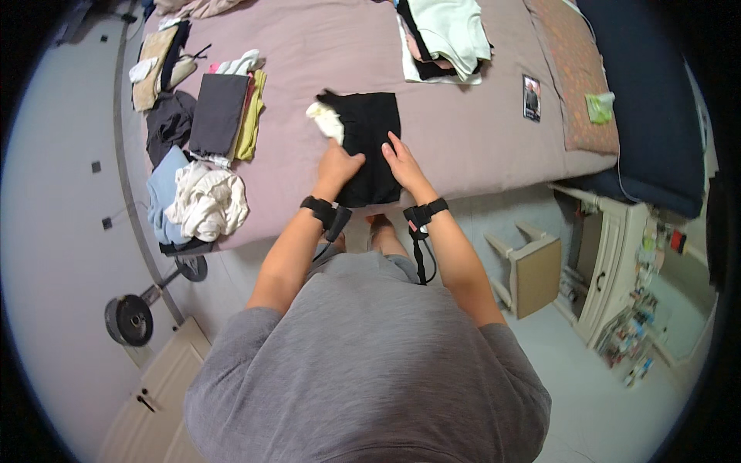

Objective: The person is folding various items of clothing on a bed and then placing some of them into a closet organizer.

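A black folded garment lies on the pink bedsheet near the bed's front edge. My left hand is at its left side, the thumb over the black cloth; whether the fingers grip it cannot be told. A small cream-coloured cloth pokes out just beyond that hand, along the garment's left edge. My right hand rests at the garment's right edge with its fingers extended and apart. Both wrists wear black straps with small devices.
Left on the bed are a dark grey folded garment, a crumpled white cloth and a light blue garment. A clothes stack lies at the back right, near a phone. A stool stands beyond the bed's edge.
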{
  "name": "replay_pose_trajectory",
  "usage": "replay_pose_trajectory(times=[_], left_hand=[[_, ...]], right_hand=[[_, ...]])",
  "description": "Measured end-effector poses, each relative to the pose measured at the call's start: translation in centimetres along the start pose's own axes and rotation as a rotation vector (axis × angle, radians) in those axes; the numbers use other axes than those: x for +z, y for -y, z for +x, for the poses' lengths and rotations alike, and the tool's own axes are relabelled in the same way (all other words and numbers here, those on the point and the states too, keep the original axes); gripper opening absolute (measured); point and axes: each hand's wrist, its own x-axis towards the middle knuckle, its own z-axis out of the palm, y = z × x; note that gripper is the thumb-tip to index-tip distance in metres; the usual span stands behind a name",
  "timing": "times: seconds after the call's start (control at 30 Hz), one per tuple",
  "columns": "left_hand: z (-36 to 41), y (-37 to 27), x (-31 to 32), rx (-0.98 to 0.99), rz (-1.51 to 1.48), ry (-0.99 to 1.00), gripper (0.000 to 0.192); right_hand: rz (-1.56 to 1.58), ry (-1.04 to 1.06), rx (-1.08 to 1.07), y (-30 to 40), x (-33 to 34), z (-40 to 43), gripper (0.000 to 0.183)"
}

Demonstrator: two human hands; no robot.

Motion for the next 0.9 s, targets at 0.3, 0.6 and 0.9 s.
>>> replay_pose_trajectory(times=[0.3, 0.6, 0.9], left_hand=[[-4.6, -5.3, 8.1, 0.478, 0.770, -0.237, 0.059], [-3.6, -1.6, 3.6, 0.261, 0.100, -0.120, 0.062], [0.3, 13.5, 1.8, -0.147, -0.684, -0.011, 0.078]], right_hand=[[1.305, -0.083, 0.565, -5.1, -0.5, 1.4, 0.042], [0.721, 0.082, 0.230, -3.2, 0.4, 3.1, 0.049], [-1.018, 0.466, -0.260, 0.3, 7.3, 1.7, 0.082]])
